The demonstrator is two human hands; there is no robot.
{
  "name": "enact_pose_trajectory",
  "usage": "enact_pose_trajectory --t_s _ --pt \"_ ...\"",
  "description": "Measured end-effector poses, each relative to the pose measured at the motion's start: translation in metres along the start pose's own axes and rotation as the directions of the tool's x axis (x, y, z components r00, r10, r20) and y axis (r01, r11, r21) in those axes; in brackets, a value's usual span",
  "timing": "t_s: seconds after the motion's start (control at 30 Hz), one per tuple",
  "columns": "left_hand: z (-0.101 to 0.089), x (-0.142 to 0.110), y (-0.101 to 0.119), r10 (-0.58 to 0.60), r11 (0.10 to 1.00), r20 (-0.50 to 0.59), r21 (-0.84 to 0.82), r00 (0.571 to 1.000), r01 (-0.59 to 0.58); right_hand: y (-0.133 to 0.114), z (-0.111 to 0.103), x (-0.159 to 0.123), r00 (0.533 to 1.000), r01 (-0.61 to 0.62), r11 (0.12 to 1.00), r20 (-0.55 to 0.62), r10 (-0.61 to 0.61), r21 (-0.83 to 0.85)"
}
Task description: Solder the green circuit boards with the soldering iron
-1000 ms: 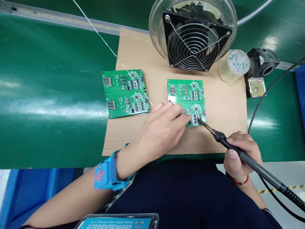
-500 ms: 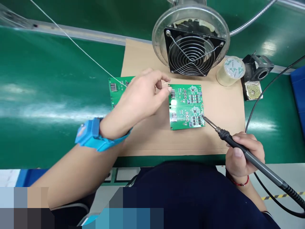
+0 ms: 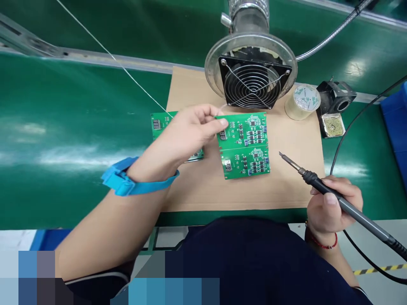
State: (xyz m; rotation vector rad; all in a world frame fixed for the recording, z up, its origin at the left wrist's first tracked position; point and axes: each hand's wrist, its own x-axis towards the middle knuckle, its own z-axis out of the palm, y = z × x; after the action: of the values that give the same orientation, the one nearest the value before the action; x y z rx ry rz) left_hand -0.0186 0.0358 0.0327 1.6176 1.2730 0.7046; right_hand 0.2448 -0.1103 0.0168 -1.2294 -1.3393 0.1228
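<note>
My left hand (image 3: 199, 131) pinches the upper left corner of a green circuit board (image 3: 238, 156), thumb on its face. The board carries small digit displays and rows of black chips. A thin pale wire, probably solder wire (image 3: 127, 71), runs down from the upper left to this hand; a short end shows past the fingers. Under the wrist lies another green circuit board (image 3: 158, 127), partly hidden. My right hand (image 3: 333, 207) is wrapped round a soldering iron (image 3: 352, 212). The iron's tip points up and left, apart from the board's right edge.
A fan with a wire guard (image 3: 252, 87) stands behind the boards on a duct. To its right are a roll of clear tape (image 3: 302, 103) and an iron stand (image 3: 337, 99) with a sponge (image 3: 333, 126). Brown cardboard (image 3: 286, 195) covers part of the green table.
The soldering iron's tip has moved off the board's right edge, to the right. My left hand has taken hold of the board's corner, and the board appears slightly shifted and tilted.
</note>
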Motion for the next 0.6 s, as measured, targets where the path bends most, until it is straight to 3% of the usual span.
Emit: enact_pose_trajectory --t_s 0.07,0.13,0.2,0.33,0.43,0.5,0.6 --pt "-0.016 -0.002 -0.001 -0.056 0.995 -0.033 -0.087 0.998 0.053 0.001 0.0 0.002 1.0 0.006 1.0 -0.017 -0.006 0.004" --pt "-0.037 -0.005 -0.009 -0.102 0.991 -0.131 -0.102 0.986 0.089 0.003 0.0 0.003 0.999 0.017 1.0 -0.043 -0.016 0.016" --pt "-0.061 -0.009 -0.02 -0.173 0.984 -0.222 -0.083 0.96 0.158 0.005 0.001 0.003 0.998 0.022 0.999 -0.061 -0.02 0.035" --pt "-0.097 -0.017 -0.046 -0.259 0.961 -0.293 0.021 0.921 0.277 0.006 0.004 0.005 0.998 0.021 0.995 -0.054 -0.016 0.093" --pt "-0.106 -0.017 -0.063 -0.333 0.927 -0.293 0.07 0.896 0.368 0.004 0.008 0.006 0.999 0.014 0.992 -0.04 -0.009 0.126" --pt "-0.104 -0.012 -0.069 -0.304 0.919 -0.331 0.146 0.893 0.367 0.003 0.009 0.007 0.999 0.012 0.992 -0.031 -0.008 0.122" --pt "-0.096 -0.003 -0.069 -0.173 0.86 -0.546 0.322 0.82 0.396 0.001 0.008 0.008 1.0 0.019 0.992 -0.015 -0.017 0.122"
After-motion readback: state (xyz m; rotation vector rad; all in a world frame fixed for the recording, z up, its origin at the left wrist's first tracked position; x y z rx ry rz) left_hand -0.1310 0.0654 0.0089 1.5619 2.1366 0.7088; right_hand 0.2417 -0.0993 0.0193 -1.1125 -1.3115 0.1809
